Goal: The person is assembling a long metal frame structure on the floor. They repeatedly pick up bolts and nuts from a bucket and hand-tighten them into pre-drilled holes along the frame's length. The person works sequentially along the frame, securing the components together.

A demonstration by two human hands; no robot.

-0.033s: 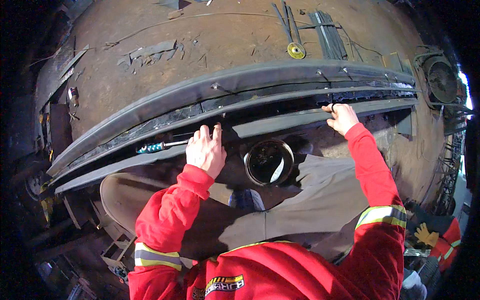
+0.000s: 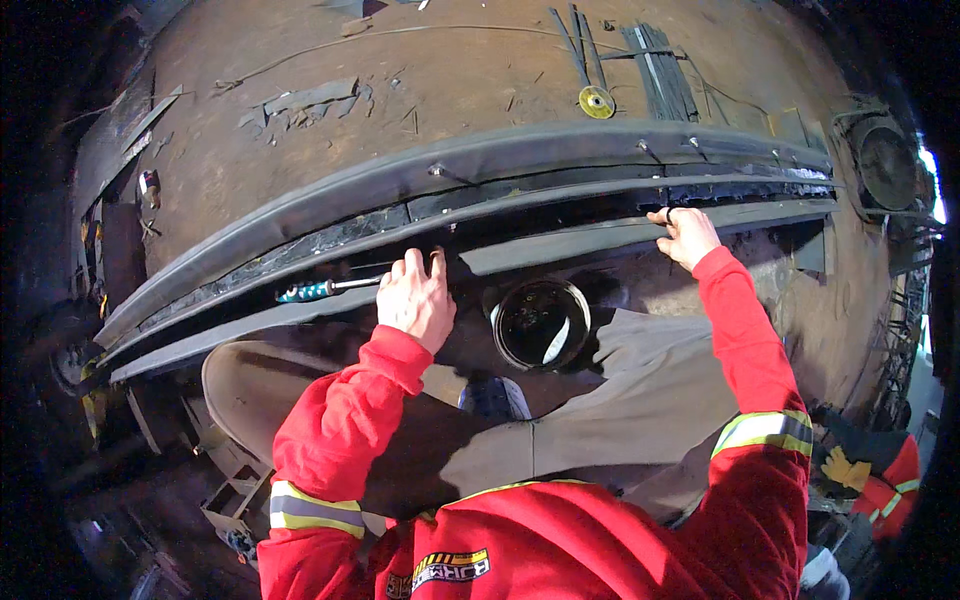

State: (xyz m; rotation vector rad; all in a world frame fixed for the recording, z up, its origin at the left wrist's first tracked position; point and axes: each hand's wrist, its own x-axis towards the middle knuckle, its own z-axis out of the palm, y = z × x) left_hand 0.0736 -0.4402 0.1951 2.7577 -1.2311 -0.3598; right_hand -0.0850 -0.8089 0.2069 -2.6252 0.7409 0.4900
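Observation:
Across my lap lies a long, dark, curved channel-shaped metal piece (image 2: 330, 195), with several bolts sticking up from its far flange. My left hand (image 2: 416, 303) is closed at its near side, fingers curled round the end of a metal shaft. That shaft belongs to a hand tool with a teal and black handle (image 2: 306, 291), pointing left along the channel; its head is hidden by my fingers. Farther right, my right hand (image 2: 686, 238) pinches at the near flange. A small dark ring shape shows at its fingertips; I cannot tell what it is.
A round dark tin (image 2: 541, 325) with a pale strip inside stands between my legs. Beyond the metal piece lie a yellow disc (image 2: 596, 102), a bundle of dark strips (image 2: 660, 75) and scraps (image 2: 310, 100). Another person's yellow glove (image 2: 845, 468) shows at lower right.
The view has shifted very slightly. Both hands and the tool stay in nearly the same places on the metal piece.

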